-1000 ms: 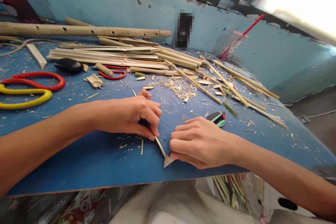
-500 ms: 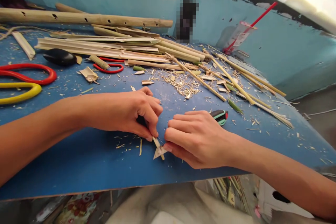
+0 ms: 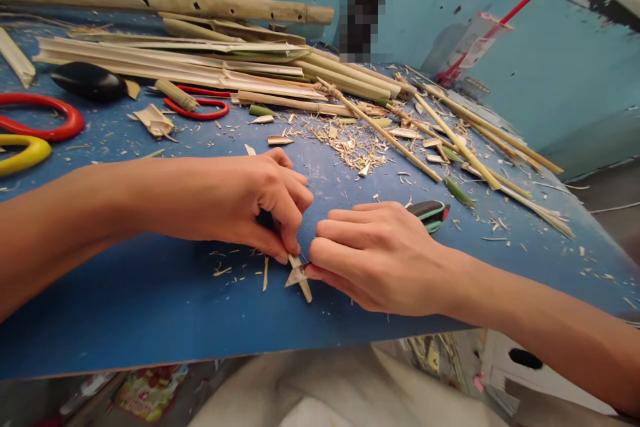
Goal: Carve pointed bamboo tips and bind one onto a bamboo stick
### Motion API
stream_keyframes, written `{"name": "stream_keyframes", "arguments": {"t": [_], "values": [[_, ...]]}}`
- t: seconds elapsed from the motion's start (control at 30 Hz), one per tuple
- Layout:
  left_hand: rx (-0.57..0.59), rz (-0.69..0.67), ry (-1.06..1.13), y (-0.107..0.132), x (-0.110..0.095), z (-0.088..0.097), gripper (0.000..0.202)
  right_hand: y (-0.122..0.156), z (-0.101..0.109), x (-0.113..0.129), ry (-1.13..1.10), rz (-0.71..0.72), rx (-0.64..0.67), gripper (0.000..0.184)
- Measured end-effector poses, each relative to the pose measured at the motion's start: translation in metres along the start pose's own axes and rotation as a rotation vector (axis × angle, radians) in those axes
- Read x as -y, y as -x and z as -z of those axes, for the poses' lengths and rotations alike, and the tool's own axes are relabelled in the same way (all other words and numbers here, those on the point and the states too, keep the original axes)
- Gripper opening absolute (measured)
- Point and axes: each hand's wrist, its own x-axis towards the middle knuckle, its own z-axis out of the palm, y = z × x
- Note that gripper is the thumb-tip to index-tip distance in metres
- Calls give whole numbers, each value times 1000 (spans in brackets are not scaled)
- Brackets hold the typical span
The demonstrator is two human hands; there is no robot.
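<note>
My left hand (image 3: 270, 203) is closed on a thin bamboo strip (image 3: 305, 289), pinching it between thumb and fingers. The strip slants toward the table's near edge. My right hand (image 3: 375, 257) is closed on a small pointed blade (image 3: 296, 275), which lies across the strip just below my left fingertips. Behind my right hand shows a black and green handle (image 3: 431, 215) with a red end; whether it joins the blade is hidden. Something dark under my left palm cannot be made out.
Split bamboo pieces (image 3: 175, 70) and a holed bamboo pole (image 3: 215, 5) lie toward the wall. Red-handled scissors (image 3: 205, 113), red (image 3: 65, 127) and yellow (image 3: 30, 153) loops, a black rounded object (image 3: 90, 81), shavings (image 3: 350, 147) and a cup with a red straw (image 3: 475, 47) surround them.
The blade sits farther up the strip, nearer my left fingertips, with more of the strip's end showing beyond it. Both grips hold. The whole view has shifted with my head.
</note>
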Motion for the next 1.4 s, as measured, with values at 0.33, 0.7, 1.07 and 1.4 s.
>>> {"name": "stream_keyframes", "arguments": {"t": [0.33,0.7,1.07,1.4], "values": [[-26,-4,-41,4,6,-2,15,3,7,1,-111,-38,191,35],[-12,-27,-61,3,10,-2,13,4,15,1,-147,2,318,34],[-8,-18,-22,2,5,0,14,10,8,-3,-78,-47,57,37],[-34,-3,60,-6,5,0,18,5,4,-8,-72,-43,12,35]]}}
